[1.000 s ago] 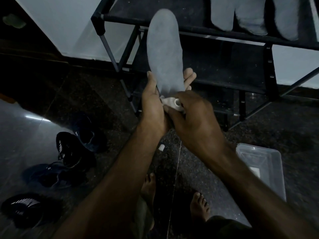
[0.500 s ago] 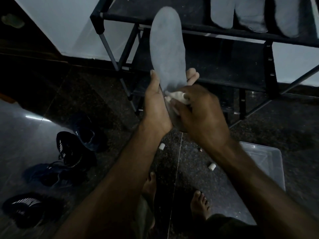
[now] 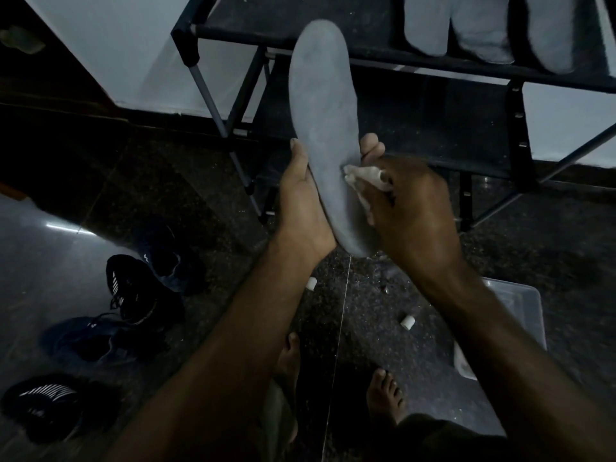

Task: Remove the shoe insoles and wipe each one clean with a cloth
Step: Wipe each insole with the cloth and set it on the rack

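1. We see the left hand [image 3: 301, 208] holding the grey insole [image 3: 325, 128] upright in front of the shoe rack [image 3: 433, 128], thumb on one edge and fingers curled round the other.
2. The right hand [image 3: 410, 215] is closed on a white cloth [image 3: 366, 176], which presses against the insole's lower half.
3. Three more insoles [image 3: 483, 25] lie on the rack's top shelf.
4. Dark shoes [image 3: 133, 288] sit on the floor to the left of the rack.
5. A clear plastic tray [image 3: 520, 315] lies on the floor below the rack, near the right forearm.
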`<state>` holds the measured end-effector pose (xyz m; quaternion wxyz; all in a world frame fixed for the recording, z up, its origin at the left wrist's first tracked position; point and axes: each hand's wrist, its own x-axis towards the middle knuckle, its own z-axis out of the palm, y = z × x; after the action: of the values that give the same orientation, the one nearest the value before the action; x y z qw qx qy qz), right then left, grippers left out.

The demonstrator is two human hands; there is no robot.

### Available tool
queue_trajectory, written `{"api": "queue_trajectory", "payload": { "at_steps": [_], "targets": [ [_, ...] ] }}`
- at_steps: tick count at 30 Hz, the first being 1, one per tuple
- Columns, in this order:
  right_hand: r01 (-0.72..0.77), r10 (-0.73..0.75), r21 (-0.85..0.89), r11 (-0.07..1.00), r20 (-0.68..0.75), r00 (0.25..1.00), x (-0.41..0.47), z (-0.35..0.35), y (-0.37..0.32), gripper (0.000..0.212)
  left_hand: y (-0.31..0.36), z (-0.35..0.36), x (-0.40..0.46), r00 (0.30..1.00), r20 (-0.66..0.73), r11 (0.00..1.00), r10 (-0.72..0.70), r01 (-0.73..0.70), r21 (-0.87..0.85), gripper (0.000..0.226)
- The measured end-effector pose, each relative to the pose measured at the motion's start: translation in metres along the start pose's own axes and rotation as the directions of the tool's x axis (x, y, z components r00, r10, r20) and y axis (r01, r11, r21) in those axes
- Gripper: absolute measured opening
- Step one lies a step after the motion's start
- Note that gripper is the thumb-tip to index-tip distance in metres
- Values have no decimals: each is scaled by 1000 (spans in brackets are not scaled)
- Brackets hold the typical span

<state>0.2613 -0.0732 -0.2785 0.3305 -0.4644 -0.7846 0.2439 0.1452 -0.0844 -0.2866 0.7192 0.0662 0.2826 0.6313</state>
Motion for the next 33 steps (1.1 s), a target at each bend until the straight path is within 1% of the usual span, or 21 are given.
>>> {"api": "queue_trajectory", "payload": {
  "at_steps": [1,3,5,6,8,10,13,14,16,18,20,21,23,26,27,28,29,31,33],
  "targets": [
    [-10,10,-12,1000,-2,1000,-1,-1,1,20,0,0,1,1000,-11,1000,5,-5,-1,77],
    [0,-3,33,999,83,997,-7,1,-9,16,0,0,3,998,-55,999,39,-40,-7,74],
    [73,-90,109,991,162,983,-12,5,-22,11,2,-1,2,987,-113,994,111,-111,7,70],
    [93,-119,141,986,187,975,-13,6,-26,10,4,-3,2,984,-117,991,136,-136,10,69],
    [47,-90,194,980,222,971,-10,4,-26,10,6,-4,0,984,-97,989,147,-148,-6,69],
    [6,-40,165,986,203,978,-6,0,-17,10,9,-4,0,991,-73,993,111,-114,-36,70],
    [-3,3,-4,1000,81,997,-2,-2,-3,18,11,-1,2,991,-86,994,99,-101,-29,70],
    [-14,15,-17,1000,66,998,-3,-1,-2,20,11,-1,2,991,-88,994,100,-103,-24,70],
    [7,-10,39,999,100,995,-8,3,-11,17,10,1,0,991,-92,994,101,-105,-31,70],
    [47,-66,110,993,178,982,-13,6,-24,13,10,-1,-1,987,-110,992,120,-125,-37,69],
    [43,-80,162,986,230,970,-13,7,-29,12,11,-2,-2,986,-110,991,124,-129,-44,68],
    [25,-63,168,985,227,972,-11,6,-28,12,11,-3,-2,987,-105,991,118,-123,-47,69],
    [-9,-13,126,992,165,986,-8,4,-18,14,11,-3,-1,992,-88,994,88,-93,-54,71],
    [-35,36,-28,999,35,999,-5,4,-4,21,10,-3,1,993,-97,997,72,-74,-18,72],
    [-41,42,-48,998,16,999,-5,5,-3,22,9,-2,1,992,-100,997,76,-77,-10,73],
    [-42,42,-30,999,27,999,-7,5,-4,20,9,-1,1,992,-104,997,78,-80,-13,73],
    [-36,34,21,999,70,997,-8,5,-9,16,9,-1,0,991,-110,996,81,-84,-22,72],
    [-12,-14,124,992,203,979,-13,5,-22,10,10,-1,0,985,-134,993,106,-112,-37,70],
    [24,-68,165,986,272,960,-13,4,-27,9,11,-3,-1,982,-140,990,129,-135,-33,70]
  ]
}}
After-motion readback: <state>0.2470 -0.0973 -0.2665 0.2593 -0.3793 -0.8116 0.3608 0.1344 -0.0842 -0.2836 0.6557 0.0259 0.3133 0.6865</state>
